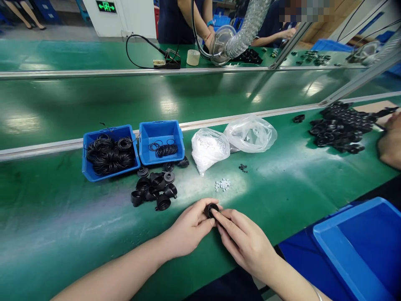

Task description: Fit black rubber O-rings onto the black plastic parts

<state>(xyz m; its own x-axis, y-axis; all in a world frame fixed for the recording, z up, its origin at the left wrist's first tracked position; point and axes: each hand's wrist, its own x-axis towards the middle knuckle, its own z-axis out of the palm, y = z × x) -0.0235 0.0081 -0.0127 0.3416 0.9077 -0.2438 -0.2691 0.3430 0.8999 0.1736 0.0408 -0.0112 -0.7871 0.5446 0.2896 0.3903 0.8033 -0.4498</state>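
Black cup (210, 210) between hands: left hand (189, 229) pinches outer wall, right hand (249, 240) has fingertips at open mouth, can't tell if gripping. Looks light, stiff, maybe slick to me; outer wall best hold. Other cups (152, 192) beyond left hand, white bits (222, 184) straight ahead.

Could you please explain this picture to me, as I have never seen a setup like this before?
There is no robot here: a camera worn on a person's head looks forward and down at their own bare hands. The left hand holds a small black cup-shaped part, and the right hand has its fingertips at the opening. On the green bench lie more black parts, two blue bins holding black loops, two clear plastic bags, some small pale pieces and a few tiny black bits.
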